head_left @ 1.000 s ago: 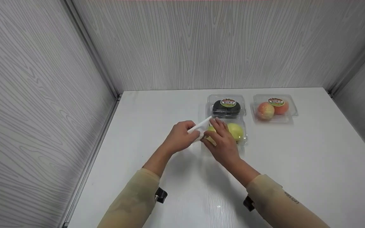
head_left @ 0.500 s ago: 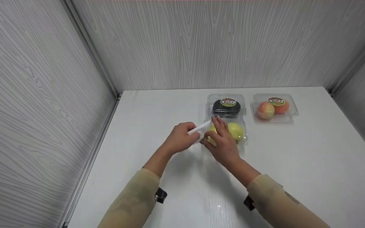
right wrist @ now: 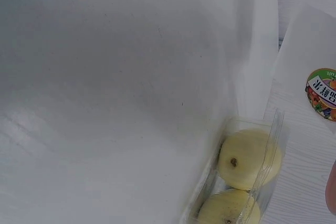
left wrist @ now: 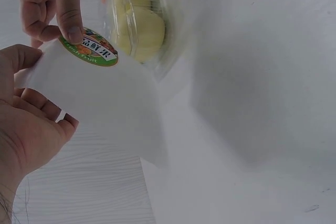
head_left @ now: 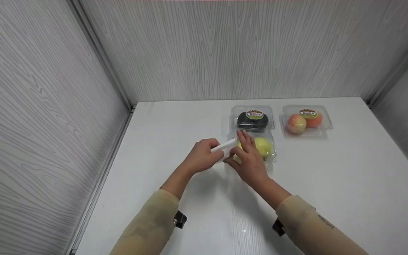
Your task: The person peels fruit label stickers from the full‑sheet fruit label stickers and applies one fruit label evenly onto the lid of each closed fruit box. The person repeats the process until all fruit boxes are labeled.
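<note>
My left hand (head_left: 202, 156) grips a white sheet of backing paper (left wrist: 105, 93), with the thumb on the near side. On the sheet sits an oval fruit sticker (left wrist: 100, 55) with a green rim and printed lettering. The right hand (head_left: 249, 161) pinches the sticker's edge between thumb (left wrist: 71, 17) and finger, while its other fingers stretch away from the paper. In the right wrist view the sticker faces the camera and only one fingertip shows at the edge. Behind the right hand stands a clear plastic clamshell holding yellow round fruits (right wrist: 247, 158), partly hidden by the hand.
A clamshell with dark fruit (head_left: 253, 121) and an oval sticker on its lid stands behind the yellow fruits. To its right lies another stickered clamshell with reddish-orange fruits (head_left: 298, 124). Grey wood-grain panels (head_left: 225, 49) enclose the white table (head_left: 168, 131).
The backing paper's upper right end has dropped slightly and turned between the hands. Both hands stay nearly in place; the clamshells have not moved.
</note>
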Available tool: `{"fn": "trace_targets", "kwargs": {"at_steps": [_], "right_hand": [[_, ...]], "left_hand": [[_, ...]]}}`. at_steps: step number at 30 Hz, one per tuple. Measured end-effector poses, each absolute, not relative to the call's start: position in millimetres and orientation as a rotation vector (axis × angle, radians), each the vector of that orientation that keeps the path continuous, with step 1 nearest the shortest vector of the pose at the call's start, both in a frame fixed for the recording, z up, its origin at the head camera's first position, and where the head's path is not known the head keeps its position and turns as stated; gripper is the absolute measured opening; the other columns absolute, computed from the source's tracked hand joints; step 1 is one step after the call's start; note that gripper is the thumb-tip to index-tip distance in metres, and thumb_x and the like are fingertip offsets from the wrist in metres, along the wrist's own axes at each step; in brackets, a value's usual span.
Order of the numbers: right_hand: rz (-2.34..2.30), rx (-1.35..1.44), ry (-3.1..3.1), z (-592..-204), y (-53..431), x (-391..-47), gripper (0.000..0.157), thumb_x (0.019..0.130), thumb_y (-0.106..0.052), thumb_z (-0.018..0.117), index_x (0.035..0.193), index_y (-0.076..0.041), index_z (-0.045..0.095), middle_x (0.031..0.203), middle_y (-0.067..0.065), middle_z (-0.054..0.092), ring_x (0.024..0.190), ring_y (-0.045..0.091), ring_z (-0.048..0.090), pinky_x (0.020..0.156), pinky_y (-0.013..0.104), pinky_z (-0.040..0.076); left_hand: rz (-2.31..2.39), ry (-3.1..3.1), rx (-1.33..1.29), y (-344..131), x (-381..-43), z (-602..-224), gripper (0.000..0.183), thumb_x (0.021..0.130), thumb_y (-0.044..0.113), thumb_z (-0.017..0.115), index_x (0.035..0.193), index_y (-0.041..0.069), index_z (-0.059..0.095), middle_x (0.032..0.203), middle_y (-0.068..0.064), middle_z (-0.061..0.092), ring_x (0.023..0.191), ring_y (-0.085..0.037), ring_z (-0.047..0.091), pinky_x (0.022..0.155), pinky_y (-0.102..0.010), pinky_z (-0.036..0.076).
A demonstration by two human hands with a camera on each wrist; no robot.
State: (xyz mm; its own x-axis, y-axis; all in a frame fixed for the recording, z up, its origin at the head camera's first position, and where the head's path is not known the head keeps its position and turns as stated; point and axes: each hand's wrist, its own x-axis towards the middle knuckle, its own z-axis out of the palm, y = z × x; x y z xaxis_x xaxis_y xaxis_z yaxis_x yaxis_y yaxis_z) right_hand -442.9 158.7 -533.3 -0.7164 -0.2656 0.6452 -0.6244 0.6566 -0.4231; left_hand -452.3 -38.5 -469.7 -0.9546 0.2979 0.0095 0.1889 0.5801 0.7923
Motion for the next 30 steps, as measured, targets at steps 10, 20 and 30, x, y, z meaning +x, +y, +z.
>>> {"fn": "trace_targets", "kwargs": {"at_steps": [10,20,30], "right_hand": [[0.869,0.677,-2.366,-536.0,158.3,-443.0,0.028,0.083,-0.015,0.092,0.088,-0.007,0.065,0.163,0.023,0.043,0.154,0.042,0.036,0.125,0.055,0.025],[0.857,0.682,-2.344,-537.2,159.0,-443.4,0.023,0.085,-0.007,0.090,0.090,-0.006,0.067,0.162,0.022,0.045,0.152,0.042,0.038,0.124,0.057,0.027],[0.792,0.756,-2.252,-539.6,158.5,-441.5,0.021,0.085,-0.003,0.088,0.088,-0.006,0.067,0.156,0.021,0.053,0.148,0.039,0.046,0.122,0.055,0.032]], "left_hand": [[1.311,2.679,0.381,-37.3,-452.3,-471.5,0.012,0.093,0.019,0.063,0.098,0.012,0.072,0.091,-0.001,0.069,0.071,-0.016,0.054,0.059,-0.031,0.044],[1.329,2.695,0.318,-37.8,-453.2,-474.3,0.014,0.094,0.022,0.064,0.100,0.013,0.073,0.096,-0.001,0.071,0.080,-0.020,0.061,0.065,-0.033,0.051],[1.284,2.861,0.361,-38.5,-449.5,-477.7,0.013,0.097,0.020,0.063,0.099,0.012,0.072,0.088,0.001,0.072,0.073,-0.018,0.059,0.062,-0.030,0.049]]}}
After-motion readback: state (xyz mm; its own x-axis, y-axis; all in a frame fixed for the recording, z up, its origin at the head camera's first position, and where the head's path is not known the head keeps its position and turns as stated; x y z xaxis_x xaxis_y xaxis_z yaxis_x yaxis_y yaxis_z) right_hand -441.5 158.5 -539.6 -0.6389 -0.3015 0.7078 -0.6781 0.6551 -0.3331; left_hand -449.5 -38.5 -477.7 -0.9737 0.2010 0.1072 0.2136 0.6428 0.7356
